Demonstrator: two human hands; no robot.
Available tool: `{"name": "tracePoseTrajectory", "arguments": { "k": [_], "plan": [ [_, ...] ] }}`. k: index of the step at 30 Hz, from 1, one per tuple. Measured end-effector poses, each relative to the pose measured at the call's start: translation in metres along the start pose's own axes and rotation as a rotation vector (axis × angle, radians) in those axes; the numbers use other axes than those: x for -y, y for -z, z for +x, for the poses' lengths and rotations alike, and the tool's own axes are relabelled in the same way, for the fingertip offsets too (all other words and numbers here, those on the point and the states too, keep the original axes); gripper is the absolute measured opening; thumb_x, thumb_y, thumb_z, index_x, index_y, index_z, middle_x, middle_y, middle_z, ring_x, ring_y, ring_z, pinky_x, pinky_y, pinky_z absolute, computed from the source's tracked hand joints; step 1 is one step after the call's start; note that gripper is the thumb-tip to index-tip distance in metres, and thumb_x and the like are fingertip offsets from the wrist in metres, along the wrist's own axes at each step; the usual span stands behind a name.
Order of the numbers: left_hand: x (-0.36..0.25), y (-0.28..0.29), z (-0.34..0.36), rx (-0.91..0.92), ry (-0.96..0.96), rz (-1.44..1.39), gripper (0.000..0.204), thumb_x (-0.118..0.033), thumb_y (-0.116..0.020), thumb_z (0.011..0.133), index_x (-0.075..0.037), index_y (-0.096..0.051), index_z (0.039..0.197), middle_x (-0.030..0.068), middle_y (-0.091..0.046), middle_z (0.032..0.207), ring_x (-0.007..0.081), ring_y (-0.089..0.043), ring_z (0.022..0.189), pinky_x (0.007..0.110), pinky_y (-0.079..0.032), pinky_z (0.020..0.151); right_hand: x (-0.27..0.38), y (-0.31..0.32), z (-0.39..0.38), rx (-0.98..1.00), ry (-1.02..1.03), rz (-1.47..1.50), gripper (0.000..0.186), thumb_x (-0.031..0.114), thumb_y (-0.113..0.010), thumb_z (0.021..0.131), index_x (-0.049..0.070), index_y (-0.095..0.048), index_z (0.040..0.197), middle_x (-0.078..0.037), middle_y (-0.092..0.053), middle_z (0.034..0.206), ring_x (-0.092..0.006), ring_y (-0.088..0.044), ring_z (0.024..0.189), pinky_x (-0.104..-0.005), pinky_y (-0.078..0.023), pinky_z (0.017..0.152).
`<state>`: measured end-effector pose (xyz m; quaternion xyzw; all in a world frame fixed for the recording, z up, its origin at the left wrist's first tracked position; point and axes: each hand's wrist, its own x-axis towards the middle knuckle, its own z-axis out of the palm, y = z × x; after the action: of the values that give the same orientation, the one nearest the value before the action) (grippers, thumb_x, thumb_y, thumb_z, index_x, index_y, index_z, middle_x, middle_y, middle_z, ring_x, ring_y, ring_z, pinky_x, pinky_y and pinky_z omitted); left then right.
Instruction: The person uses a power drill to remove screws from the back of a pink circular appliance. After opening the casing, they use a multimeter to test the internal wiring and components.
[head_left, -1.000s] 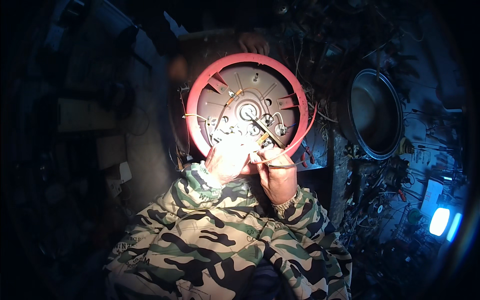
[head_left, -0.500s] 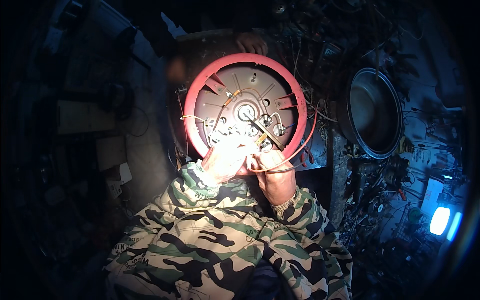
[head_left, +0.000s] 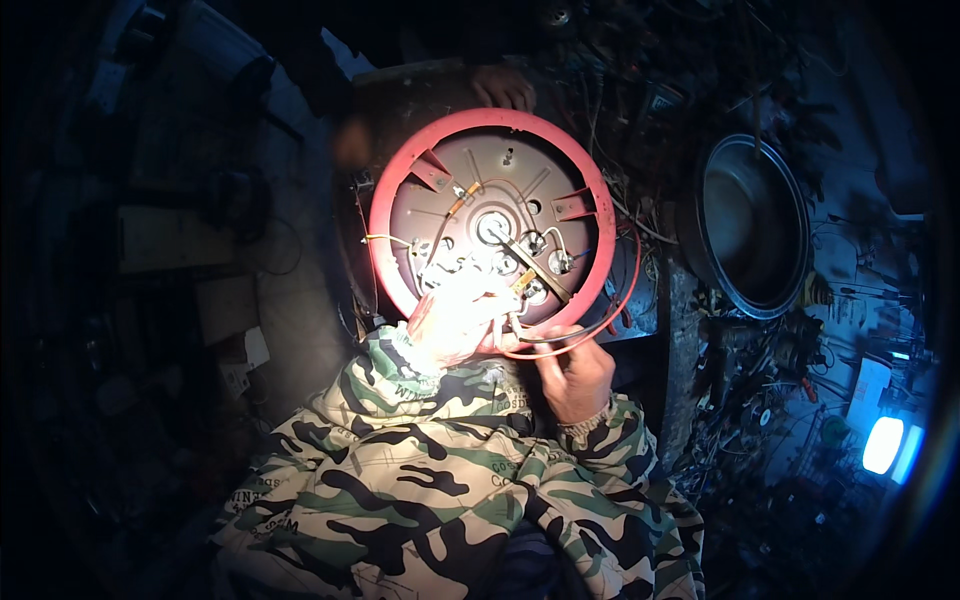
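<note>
A round red appliance base (head_left: 592, 168) lies open, bottom up, showing a metal plate (head_left: 445, 165) with fittings and wiring. My left hand (head_left: 447, 318), brightly lit, is over its lower rim, fingers closed on wires near the terminals; its fingertips are washed out by glare. Just right and lower, my right hand (head_left: 578, 378) has thumb and forefinger pinched on the looping red and black wires (head_left: 631, 289) at the rim. A metal strip (head_left: 548, 272) runs from the centre toward the lower right. Camouflage sleeves cover both my forearms.
Another person's hand (head_left: 503, 88) rests beyond the base on the dark worktop (head_left: 390, 92). A metal pot (head_left: 750, 225) stands at the right among cluttered tools and wires. A bright lamp (head_left: 883, 443) glows at the lower right. Boxes (head_left: 162, 240) lie in shadow at the left.
My right hand has moved down and to the right, away from my left hand, and the red and black wires now hang lower and wider. My left hand stays at the lower rim.
</note>
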<state>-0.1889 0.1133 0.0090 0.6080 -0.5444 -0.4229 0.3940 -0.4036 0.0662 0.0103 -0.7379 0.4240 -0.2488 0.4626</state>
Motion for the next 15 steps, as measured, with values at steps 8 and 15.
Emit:
{"name": "tracePoseTrajectory", "arguments": {
  "k": [8,15],
  "plan": [
    [-0.003,0.0,-0.002,0.023,0.116,0.044,0.027,0.001,-0.068,0.082,-0.005,-0.074,0.108,0.0104,-0.067,0.095,0.029,-0.065,0.082,0.039,-0.053,0.07,-0.092,0.002,-0.031,-0.167,-0.728,0.777,0.043,0.025,-0.071,0.097,-0.004,-0.056,0.124,-0.006,-0.069,0.104,-0.0103,-0.065,0.088,-0.0246,-0.052,0.072],
    [0.007,-0.001,-0.003,-0.022,-0.126,0.254,0.03,0.002,-0.067,0.082,-0.006,-0.074,0.11,0.0111,-0.066,0.095,0.0302,-0.064,0.082,0.039,-0.052,0.07,-0.096,-0.005,-0.023,-0.169,-0.795,0.829,0.041,0.03,-0.075,0.094,-0.004,-0.063,0.114,-0.006,-0.071,0.097,-0.0101,-0.065,0.082,-0.0244,-0.053,0.068]
  ]
}}
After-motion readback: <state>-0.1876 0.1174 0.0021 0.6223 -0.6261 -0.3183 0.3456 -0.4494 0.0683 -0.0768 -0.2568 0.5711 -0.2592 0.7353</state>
